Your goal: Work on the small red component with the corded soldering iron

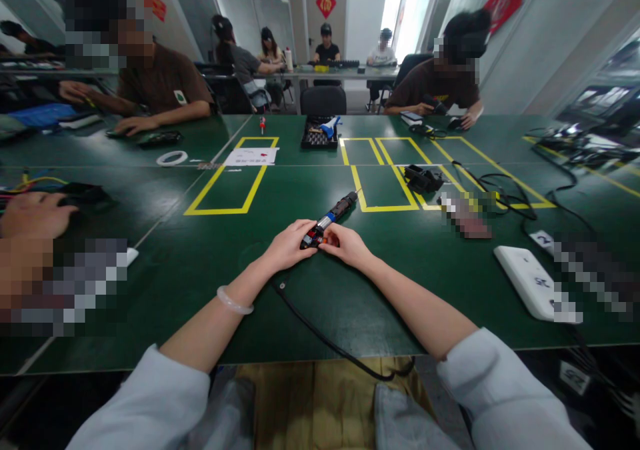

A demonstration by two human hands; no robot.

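An opened black handheld electric device (341, 209) lies slantwise on the table before me. It has a silver-and-blue cylinder in its middle, a thin tip at the far end, and red and dark parts exposed at the near end. My left hand (291, 245) is closed around the near end from the left. From the right, my right hand (347, 245) has its fingers pinched together at the exposed parts, beside something orange-red. What exactly the right fingertips grip is hidden. A black cord (320, 332) runs from beneath my left wrist over the table edge.
A black tray (319, 134) holds small parts and a blue item. A red screwdriver (263, 125) and paper sheet (253, 157) lie left of it. Rightward are a black part (423, 179), cables (510, 197) and a white power bank (525, 282). A co-worker's hand (37, 215) is at left.
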